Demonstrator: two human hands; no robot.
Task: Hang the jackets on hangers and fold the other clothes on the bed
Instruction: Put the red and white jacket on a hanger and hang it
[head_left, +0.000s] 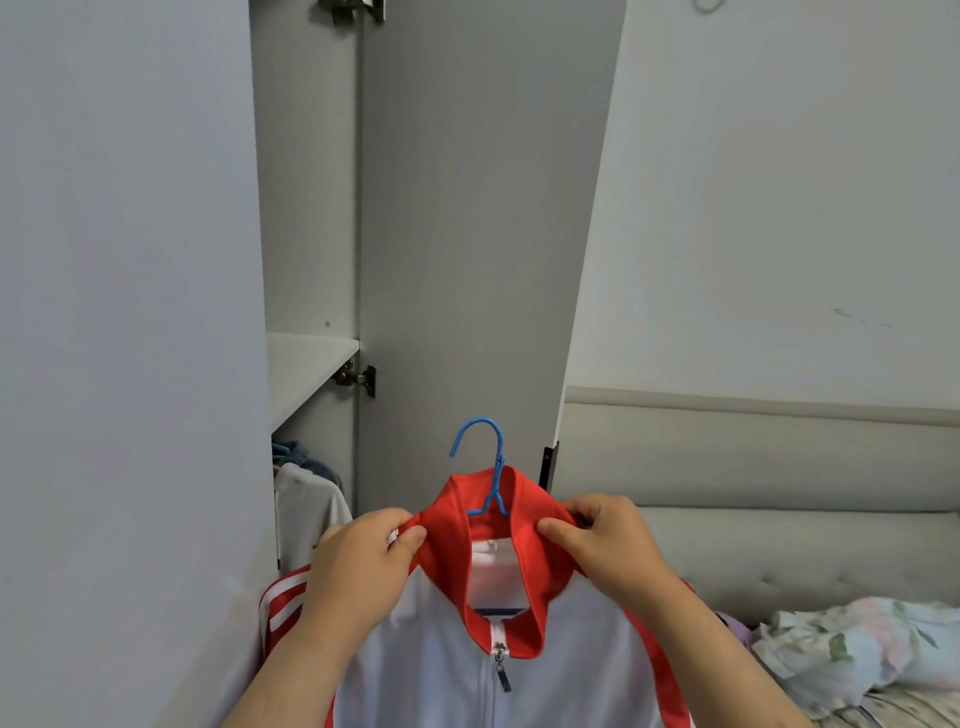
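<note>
- Left hand (358, 561) and right hand (602, 545) each pinch the red collar of the jacket (431, 649), held before the open wardrobe.
- Blue hanger (485, 470) sits inside the collar.
- Risk: uneven tugging could slip a shoulder off.

There is just one camera, worn on the person's head. It looks forward and a little down, very near the jacket (426, 649) held up in front. The open wardrobe (311, 234) is straight ahead, and the bed (779, 467) is low on the right.
</note>
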